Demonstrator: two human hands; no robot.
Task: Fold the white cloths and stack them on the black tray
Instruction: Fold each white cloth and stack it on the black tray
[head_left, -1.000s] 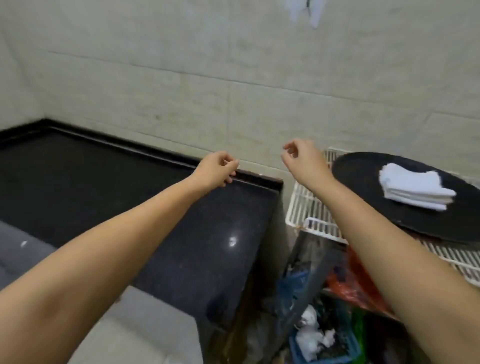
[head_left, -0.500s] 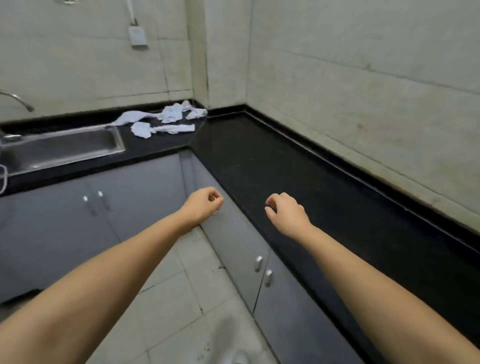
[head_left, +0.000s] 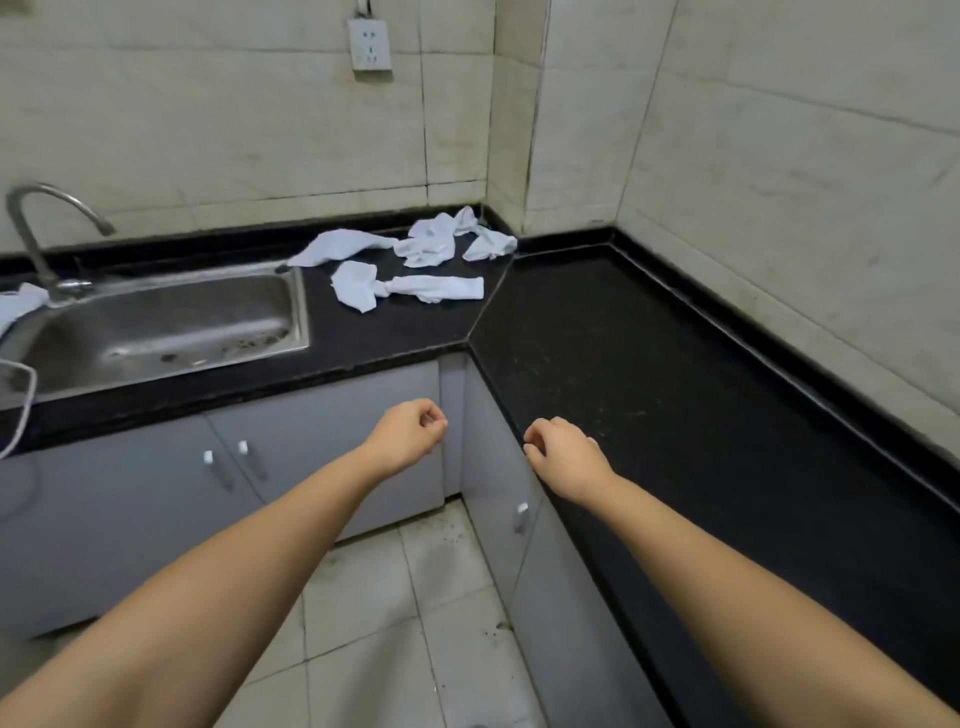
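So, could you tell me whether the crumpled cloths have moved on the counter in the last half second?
No: the cloths remain beside the sink; only the camera turned.

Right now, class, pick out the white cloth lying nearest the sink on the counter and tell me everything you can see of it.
The white cloth lies unfolded on the black counter, just right of the steel sink. It looks like soft, thin fabric, twisted into a rope at the middle, with a crumpled fan at its left end and a flatter strip running right. Nothing holds it; both hands are well short of it. The other crumpled cloths lie behind it, apart from it.
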